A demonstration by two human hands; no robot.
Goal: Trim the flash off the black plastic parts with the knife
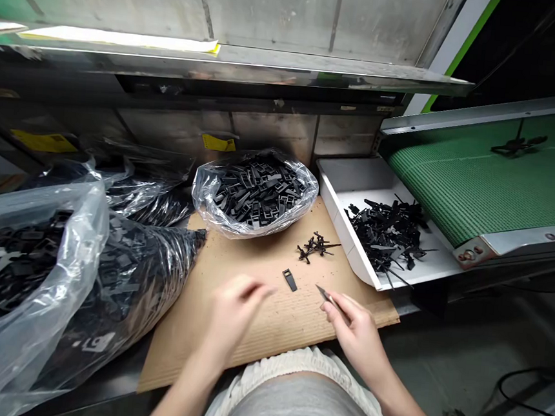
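Observation:
Pinched in my right hand (357, 328) is a craft knife (330, 299), its pointed blade aimed up and left, just above the cardboard sheet (188, 336). A small black plastic clip (289, 279) with a rectangular hole at one end lies on the cardboard between my two hands, touching neither. My left hand (238, 308) hovers to the left of the clip, blurred by motion. Its fingers look bent, but I cannot tell whether they hold anything. Beyond the clip lies a little heap of thin black sprue pieces (316, 247).
A clear plastic bag (205, 192) full of black clips stands at the back. Another large bag (82, 268) of black parts fills the left. To the right, a white tray (352, 237) holds black scraps beside a green conveyor belt (484, 174). A metal shelf (271, 58) overhangs the back.

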